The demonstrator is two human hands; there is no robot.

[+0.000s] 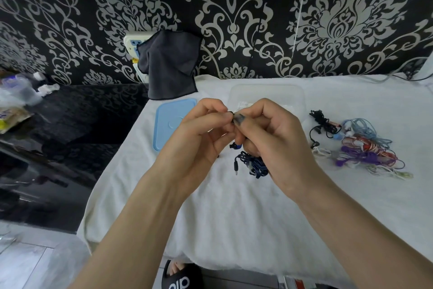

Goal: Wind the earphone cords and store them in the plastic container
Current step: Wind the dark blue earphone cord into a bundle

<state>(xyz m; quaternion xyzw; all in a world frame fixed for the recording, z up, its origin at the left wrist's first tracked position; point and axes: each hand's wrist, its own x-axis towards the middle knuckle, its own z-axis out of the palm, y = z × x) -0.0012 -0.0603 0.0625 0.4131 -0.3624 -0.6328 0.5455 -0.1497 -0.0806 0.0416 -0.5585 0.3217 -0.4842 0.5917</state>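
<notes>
Both hands meet above the white towel-covered table [234,206]. My left hand [201,131] and my right hand [269,134] pinch a dark blue earphone cord [251,164] between thumbs and fingers. Its tangled bundle and jack plug hang below my right hand, and one blue earbud shows between the hands. Behind the hands stands the clear plastic container [267,94], open. Its light blue lid [171,120] lies flat to the left. A heap of other earphones [360,148], black, light blue, red, purple and white, lies on the right.
A dark grey cloth [169,63] hangs over a wall socket at the table's back left. To the left is a glossy black counter [70,124] with bottles and packets. A black slipper [180,277] shows under the table's front edge.
</notes>
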